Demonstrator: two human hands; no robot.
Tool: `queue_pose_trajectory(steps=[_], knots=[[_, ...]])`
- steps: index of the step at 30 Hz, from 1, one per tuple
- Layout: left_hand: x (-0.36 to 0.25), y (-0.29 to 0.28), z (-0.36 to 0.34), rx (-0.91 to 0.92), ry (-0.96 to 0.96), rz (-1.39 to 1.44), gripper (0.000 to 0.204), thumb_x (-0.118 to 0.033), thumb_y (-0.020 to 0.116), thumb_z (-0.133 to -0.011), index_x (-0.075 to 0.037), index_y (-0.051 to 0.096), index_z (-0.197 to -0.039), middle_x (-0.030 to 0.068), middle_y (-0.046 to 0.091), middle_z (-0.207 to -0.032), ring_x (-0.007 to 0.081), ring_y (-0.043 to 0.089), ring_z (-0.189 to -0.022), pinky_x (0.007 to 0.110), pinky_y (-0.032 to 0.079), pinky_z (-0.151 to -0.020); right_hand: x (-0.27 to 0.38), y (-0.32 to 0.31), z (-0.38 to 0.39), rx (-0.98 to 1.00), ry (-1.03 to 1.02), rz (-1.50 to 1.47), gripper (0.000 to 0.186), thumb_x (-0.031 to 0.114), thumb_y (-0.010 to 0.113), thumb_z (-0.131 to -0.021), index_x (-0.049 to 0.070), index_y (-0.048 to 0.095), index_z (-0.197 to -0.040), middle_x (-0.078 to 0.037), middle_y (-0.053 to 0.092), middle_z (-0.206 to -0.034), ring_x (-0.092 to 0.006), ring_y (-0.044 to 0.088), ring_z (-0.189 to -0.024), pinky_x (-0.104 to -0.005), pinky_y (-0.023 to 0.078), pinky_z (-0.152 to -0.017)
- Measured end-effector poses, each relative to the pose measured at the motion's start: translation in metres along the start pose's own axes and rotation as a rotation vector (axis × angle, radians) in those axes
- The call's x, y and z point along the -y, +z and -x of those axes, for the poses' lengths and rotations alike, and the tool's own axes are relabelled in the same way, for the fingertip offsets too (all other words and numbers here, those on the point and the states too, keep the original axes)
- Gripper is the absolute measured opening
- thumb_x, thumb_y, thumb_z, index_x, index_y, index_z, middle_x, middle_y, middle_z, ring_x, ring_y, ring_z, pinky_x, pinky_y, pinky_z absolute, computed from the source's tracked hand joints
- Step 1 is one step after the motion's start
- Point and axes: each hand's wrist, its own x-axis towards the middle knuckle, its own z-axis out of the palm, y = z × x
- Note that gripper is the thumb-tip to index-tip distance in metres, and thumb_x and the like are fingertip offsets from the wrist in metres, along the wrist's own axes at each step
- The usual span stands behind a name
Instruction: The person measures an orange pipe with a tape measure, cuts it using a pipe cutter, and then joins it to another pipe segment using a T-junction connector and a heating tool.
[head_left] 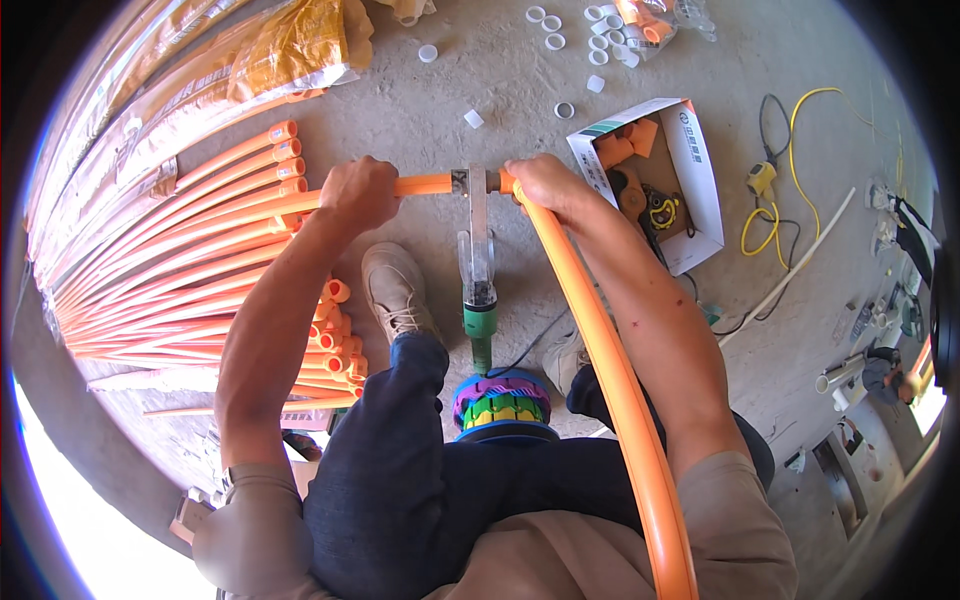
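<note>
My left hand [358,192] is wrapped round an orange plastic pipe [425,184], whose end meets the left side of a pipe welding tool's upright metal plate [478,220]. Below the plate is the tool's green handle [480,322], pointing toward me between my legs. On the plate's other side, my right hand [545,184] closes round the end of a second orange pipe [590,320]. This pipe curves back along my right forearm and out past the lower edge. My fingers partly hide its end, so I cannot tell whether a fitting sits there.
Many orange pipes [190,265] lie in a bundle on the left, under wrapped packs [200,95]. A white carton [695,150] with orange fittings stands at right. White rings [555,41] lie ahead; a yellow cable [770,225] lies farther right. A colourful stool [500,405] is under me.
</note>
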Motion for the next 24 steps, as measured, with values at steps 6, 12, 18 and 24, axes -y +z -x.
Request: queue_pose_trajectory(steps=[6, 12, 18, 24], knots=[[-0.001, 0.004, 0.003, -0.012, -0.024, -0.003, 0.018, -0.023, 0.065, -0.085, -0.009, 0.075, -0.088, 0.0187, 0.072, -0.084, 0.0393, 0.07, -0.079, 0.048, 0.057, -0.073, 0.0, 0.002, -0.002, -0.002, 0.028, 0.011, 0.041, 0.033, 0.055, -0.099, -0.006, 0.061, -0.086, -0.013, 0.058, -0.07, -0.0202, 0.057, -0.055, -0.0393, 0.046, -0.05], [-0.003, 0.01, 0.004, -0.07, -0.011, -0.034, 0.017, -0.023, 0.064, -0.085, -0.009, 0.074, -0.087, 0.0172, 0.07, -0.081, 0.038, 0.07, -0.077, 0.048, 0.058, -0.072, -0.002, 0.002, -0.004, -0.004, 0.033, -0.002, 0.035, 0.028, 0.053, -0.098, -0.005, 0.061, -0.09, -0.014, 0.058, -0.073, -0.0231, 0.057, -0.056, -0.042, 0.045, -0.048], [-0.008, 0.006, 0.004, -0.003, -0.055, -0.057, 0.018, -0.021, 0.061, -0.088, -0.009, 0.074, -0.092, 0.0158, 0.073, -0.089, 0.0359, 0.073, -0.086, 0.046, 0.059, -0.076, -0.002, 0.0, -0.005, 0.01, 0.029, 0.038, 0.04, 0.032, 0.054, -0.101, -0.003, 0.06, -0.084, -0.011, 0.058, -0.068, -0.019, 0.055, -0.052, -0.0379, 0.045, -0.049], [-0.014, 0.004, 0.006, -0.019, -0.089, -0.058, 0.018, -0.02, 0.061, -0.088, -0.009, 0.074, -0.092, 0.0154, 0.073, -0.09, 0.0358, 0.073, -0.086, 0.046, 0.059, -0.076, -0.003, 0.0, -0.006, 0.003, 0.043, 0.005, 0.036, 0.029, 0.054, -0.098, -0.005, 0.061, -0.089, -0.014, 0.058, -0.072, -0.0227, 0.057, -0.056, -0.0415, 0.045, -0.047]])
